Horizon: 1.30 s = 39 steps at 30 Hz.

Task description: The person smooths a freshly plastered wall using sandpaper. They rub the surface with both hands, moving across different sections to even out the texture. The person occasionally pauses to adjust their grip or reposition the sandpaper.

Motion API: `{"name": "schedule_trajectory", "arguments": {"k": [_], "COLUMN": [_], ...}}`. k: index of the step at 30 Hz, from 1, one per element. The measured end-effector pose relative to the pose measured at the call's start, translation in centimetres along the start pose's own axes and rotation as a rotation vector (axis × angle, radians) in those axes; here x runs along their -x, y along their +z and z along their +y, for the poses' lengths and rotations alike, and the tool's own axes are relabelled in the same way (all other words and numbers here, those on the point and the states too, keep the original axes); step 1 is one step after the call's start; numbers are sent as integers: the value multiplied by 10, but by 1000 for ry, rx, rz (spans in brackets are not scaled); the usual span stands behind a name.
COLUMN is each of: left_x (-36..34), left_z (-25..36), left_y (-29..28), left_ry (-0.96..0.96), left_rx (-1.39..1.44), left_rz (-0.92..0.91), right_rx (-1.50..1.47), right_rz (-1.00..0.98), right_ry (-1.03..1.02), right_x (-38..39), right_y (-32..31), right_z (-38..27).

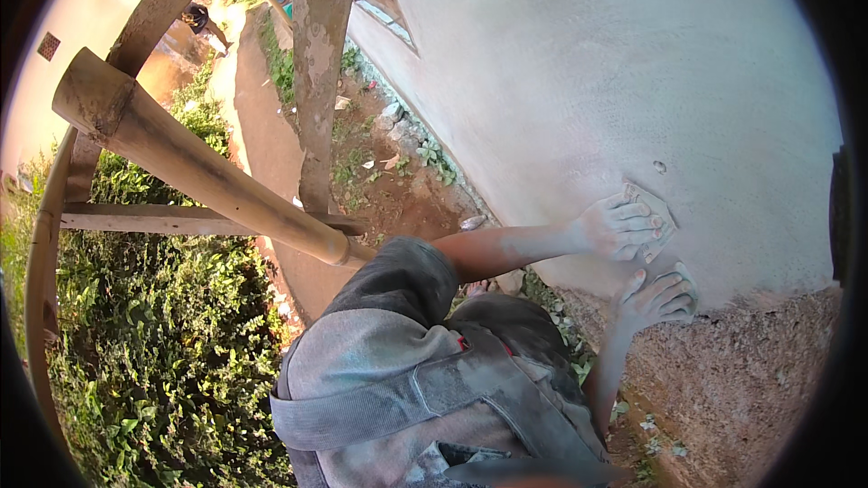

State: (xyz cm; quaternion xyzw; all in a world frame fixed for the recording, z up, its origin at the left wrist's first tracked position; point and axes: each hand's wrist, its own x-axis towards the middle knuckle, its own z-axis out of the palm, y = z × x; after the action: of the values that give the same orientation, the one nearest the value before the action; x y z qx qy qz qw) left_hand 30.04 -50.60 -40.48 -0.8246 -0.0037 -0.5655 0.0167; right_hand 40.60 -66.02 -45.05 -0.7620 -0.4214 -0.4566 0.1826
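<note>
My left hand [621, 227], coated in pale dust, presses a flat, angular, sheet-like piece [667, 213] against the grey-white plastered wall [579, 63]. The fingers lie side by side over this piece, whose corners stick out past them. Just below, my right hand [656, 299] rests on the wall near the plaster's lower edge. Beneath its fingers shows the rim of another thin, pale piece [691, 282] with a rounded outline; its kind is hard to make out. Both pieces are partly hidden by my fingers. A small dark mark [659, 165] sits on the plaster above my left hand.
Rough brown wall [723, 370] begins under the plaster. To the left, a thick bamboo pole [208, 163] and wooden planks [321, 63] form a frame close to my body. Leafy bushes [163, 325], a dirt path [262, 117] and a distant person [201, 23] lie beyond.
</note>
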Motion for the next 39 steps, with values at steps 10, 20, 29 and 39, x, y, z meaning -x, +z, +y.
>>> {"name": "schedule_trajectory", "arguments": {"k": [10, 20, 29, 39], "left_x": [-33, -1, -104, -26], "left_z": [16, 27, 0, 11], "left_y": [-2, 32, -8, 14], "left_ry": [-132, -206, -158, -163], "left_rx": [-56, -89, -51, -82], "left_rz": [66, 203, 94, 66], "right_rx": [-144, -161, -143, -23], "right_rz": [-89, -44, 4, 162], "right_ry": [36, 2, 27, 114], "right_x": [27, 25, 13, -48], "right_y": [-7, -5, -7, -11], "right_z": [-11, -11, -6, 6]}}
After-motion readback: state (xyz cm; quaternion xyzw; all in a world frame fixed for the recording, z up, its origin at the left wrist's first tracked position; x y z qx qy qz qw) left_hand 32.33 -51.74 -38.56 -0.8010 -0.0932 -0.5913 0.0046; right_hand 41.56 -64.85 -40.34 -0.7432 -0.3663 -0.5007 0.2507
